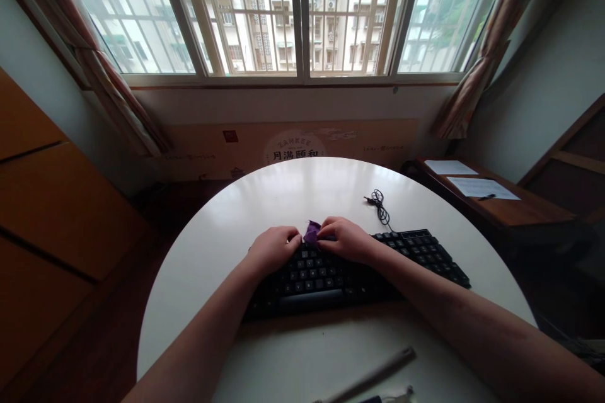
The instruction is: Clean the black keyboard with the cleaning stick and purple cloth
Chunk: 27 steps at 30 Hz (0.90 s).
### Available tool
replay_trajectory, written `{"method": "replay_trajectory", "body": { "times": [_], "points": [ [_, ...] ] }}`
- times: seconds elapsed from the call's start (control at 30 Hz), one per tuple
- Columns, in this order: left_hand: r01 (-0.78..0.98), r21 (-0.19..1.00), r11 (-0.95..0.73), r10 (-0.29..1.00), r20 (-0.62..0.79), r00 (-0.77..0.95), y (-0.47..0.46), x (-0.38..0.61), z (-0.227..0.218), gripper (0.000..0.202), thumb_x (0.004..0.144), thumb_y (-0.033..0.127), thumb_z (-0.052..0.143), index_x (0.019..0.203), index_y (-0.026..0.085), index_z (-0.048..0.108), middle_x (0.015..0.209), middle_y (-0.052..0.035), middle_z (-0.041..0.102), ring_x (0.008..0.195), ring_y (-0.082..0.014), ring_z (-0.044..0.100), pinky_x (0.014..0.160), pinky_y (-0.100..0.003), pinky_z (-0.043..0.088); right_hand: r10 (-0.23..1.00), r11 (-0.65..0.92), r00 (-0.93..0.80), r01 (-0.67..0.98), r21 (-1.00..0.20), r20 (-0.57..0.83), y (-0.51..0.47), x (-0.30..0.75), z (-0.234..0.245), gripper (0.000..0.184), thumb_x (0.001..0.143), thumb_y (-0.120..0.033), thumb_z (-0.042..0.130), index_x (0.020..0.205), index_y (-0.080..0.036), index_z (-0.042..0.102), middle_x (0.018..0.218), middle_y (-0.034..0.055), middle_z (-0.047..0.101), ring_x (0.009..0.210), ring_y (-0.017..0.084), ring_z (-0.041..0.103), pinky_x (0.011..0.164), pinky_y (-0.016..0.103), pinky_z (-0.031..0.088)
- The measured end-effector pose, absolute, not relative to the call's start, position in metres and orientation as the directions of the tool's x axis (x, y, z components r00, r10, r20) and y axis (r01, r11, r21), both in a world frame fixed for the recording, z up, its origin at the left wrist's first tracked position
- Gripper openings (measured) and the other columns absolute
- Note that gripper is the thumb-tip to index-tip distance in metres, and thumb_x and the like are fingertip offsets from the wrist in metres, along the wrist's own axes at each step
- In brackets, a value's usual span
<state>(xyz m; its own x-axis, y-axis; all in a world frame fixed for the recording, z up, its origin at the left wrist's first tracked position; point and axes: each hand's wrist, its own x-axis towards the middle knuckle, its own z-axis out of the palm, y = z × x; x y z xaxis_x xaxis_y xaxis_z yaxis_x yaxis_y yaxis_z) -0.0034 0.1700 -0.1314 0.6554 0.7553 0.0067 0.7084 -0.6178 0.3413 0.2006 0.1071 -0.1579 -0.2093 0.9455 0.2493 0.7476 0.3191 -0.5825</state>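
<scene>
A black keyboard point(359, 274) lies across the round white table point(302, 195). Both my hands rest over its far left edge. My left hand point(273, 248) is curled, its fingertips touching a small purple cloth point(312, 232). My right hand point(345, 239) is also closed, pinching the same purple cloth from the other side. The cloth is bunched up between the two hands, just above the top row of keys. The keyboard's black cable point(379, 204) lies coiled on the table beyond my right hand.
A thin rod-like object point(373, 374) lies at the table's near edge. A dark side desk point(491, 201) with white papers point(482, 187) stands at the right. Wooden cabinets point(57, 214) line the left; a barred window point(302, 12) is ahead.
</scene>
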Motion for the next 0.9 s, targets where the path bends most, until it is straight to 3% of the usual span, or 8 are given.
{"method": "replay_trajectory", "body": {
  "times": [0.3, 0.47, 0.63, 0.9],
  "points": [
    [0.719, 0.365, -0.592, 0.773, 0.006, 0.634, 0.1697, -0.0039, -0.1311, 0.03, 0.088, 0.038, 0.045, 0.086, 0.025, 0.071, 0.095, -0.004, 0.073, 0.087, -0.0227, 0.064, 0.066, -0.028, 0.042, 0.931, 0.343, -0.174, 0.719, -0.604, 0.321, 0.1078, 0.2005, -0.1586, 0.006, 0.077, -0.025, 0.073, 0.081, -0.022, 0.075, 0.09, 0.0036, 0.067, 0.088, 0.018, 0.059, 0.083, 0.029, 0.045],
    [0.712, 0.342, -0.613, 0.759, 0.008, 0.651, 0.1707, -0.0036, -0.1317, 0.031, 0.089, 0.037, 0.043, 0.084, 0.024, 0.071, 0.093, -0.0043, 0.073, 0.085, -0.0227, 0.064, 0.065, -0.028, 0.042, 0.893, 0.432, -0.253, 0.713, -0.552, 0.372, 0.1059, 0.2007, -0.1589, 0.013, 0.082, -0.024, 0.068, 0.093, -0.024, 0.076, 0.099, 0.0034, 0.069, 0.095, 0.018, 0.06, 0.089, 0.031, 0.043],
    [0.705, 0.335, -0.625, 0.752, 0.017, 0.659, 0.171, -0.0036, -0.1318, 0.03, 0.089, 0.035, 0.043, 0.084, 0.024, 0.07, 0.092, -0.0039, 0.073, 0.084, -0.0222, 0.063, 0.064, -0.027, 0.041, 0.879, 0.471, -0.339, 0.72, -0.51, 0.334, 0.1054, 0.1998, -0.1557, 0.019, 0.087, -0.024, 0.062, 0.101, -0.025, 0.075, 0.107, 0.0029, 0.07, 0.1, 0.019, 0.061, 0.092, 0.031, 0.042],
    [0.708, 0.365, -0.604, 0.763, 0.01, 0.646, 0.1705, -0.0045, -0.1311, 0.03, 0.089, 0.038, 0.044, 0.085, 0.024, 0.07, 0.093, -0.0039, 0.073, 0.086, -0.0224, 0.064, 0.066, -0.027, 0.042, 0.932, 0.342, -0.183, 0.733, -0.588, 0.314, 0.107, 0.1999, -0.1569, 0.013, 0.081, -0.029, 0.069, 0.077, -0.018, 0.074, 0.087, 0.005, 0.068, 0.084, 0.017, 0.06, 0.08, 0.028, 0.044]
  ]
}}
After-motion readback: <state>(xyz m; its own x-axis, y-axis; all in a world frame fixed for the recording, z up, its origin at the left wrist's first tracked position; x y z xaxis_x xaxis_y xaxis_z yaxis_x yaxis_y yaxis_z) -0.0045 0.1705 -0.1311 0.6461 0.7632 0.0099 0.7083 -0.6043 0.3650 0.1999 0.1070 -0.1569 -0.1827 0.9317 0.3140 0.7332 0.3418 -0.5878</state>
